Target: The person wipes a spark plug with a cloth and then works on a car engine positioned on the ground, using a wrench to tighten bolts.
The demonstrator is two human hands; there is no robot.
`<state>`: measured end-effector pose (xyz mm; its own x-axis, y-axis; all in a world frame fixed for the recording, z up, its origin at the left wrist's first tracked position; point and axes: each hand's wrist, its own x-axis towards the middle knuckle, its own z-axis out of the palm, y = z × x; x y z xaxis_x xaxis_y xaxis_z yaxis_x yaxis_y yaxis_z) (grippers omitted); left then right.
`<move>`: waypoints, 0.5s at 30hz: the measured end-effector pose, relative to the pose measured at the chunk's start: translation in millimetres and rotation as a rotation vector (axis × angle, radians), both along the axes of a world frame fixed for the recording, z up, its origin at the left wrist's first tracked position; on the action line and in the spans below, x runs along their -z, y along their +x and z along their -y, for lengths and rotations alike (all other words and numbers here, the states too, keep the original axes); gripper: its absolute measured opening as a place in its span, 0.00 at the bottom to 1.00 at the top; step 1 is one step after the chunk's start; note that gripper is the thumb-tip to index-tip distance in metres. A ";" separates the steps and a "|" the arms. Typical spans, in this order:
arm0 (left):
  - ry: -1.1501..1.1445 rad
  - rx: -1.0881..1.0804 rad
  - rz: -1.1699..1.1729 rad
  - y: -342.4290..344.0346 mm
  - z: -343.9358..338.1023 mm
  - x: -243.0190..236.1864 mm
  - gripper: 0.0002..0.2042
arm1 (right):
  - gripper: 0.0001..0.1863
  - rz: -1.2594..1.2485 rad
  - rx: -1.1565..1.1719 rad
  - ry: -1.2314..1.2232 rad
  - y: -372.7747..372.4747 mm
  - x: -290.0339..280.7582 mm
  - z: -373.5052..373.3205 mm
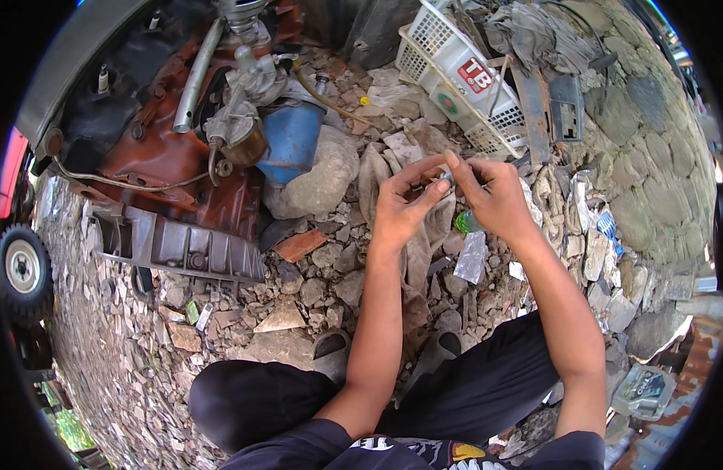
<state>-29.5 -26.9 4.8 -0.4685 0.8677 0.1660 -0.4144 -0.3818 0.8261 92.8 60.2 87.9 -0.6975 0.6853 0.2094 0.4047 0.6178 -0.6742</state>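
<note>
Nearest us, one dark shirt (404, 454) is cut off by the near edge, beyond it two dark knees (256, 403). We can barely make out one small grey part (447, 178), mostly hidden by fingers (422, 168), between our left hand (407, 200) and right hand (493, 196), both grips pinched on it above the rubble (324, 258). Two shoes (331, 354) show partly. Leftward we count one blue can (292, 142), one big boulder (324, 176), one wheel (22, 268).

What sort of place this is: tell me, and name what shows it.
Probably an outdoor, makeshift engine-repair spot: a large red-brown engine with metal fittings sits above rubble-strewn ground, with a white plastic crate nearby.
</note>
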 end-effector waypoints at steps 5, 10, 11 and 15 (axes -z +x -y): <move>-0.065 -0.062 -0.052 -14.7 1.2 3.5 0.14 | 0.32 -0.051 -0.038 -0.281 -19.4 -5.1 0.4; 0.015 -0.162 0.208 -30.0 26.2 -6.7 0.18 | 0.27 -0.231 -0.100 -0.455 -48.4 -27.9 25.6; 0.018 -0.161 0.271 -29.8 41.3 -8.4 0.20 | 0.26 -0.265 -0.105 -0.496 -48.8 -33.5 34.0; -0.058 -0.305 0.430 -22.2 78.7 -17.3 0.17 | 0.16 -0.320 -0.098 -0.601 -60.3 -45.3 54.9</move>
<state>-51.8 -105.6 22.1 -0.7161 0.6837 -0.1409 -0.5980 -0.4967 0.6290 32.5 5.3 133.2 -0.7291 0.6842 0.0186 0.0901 0.1229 -0.9883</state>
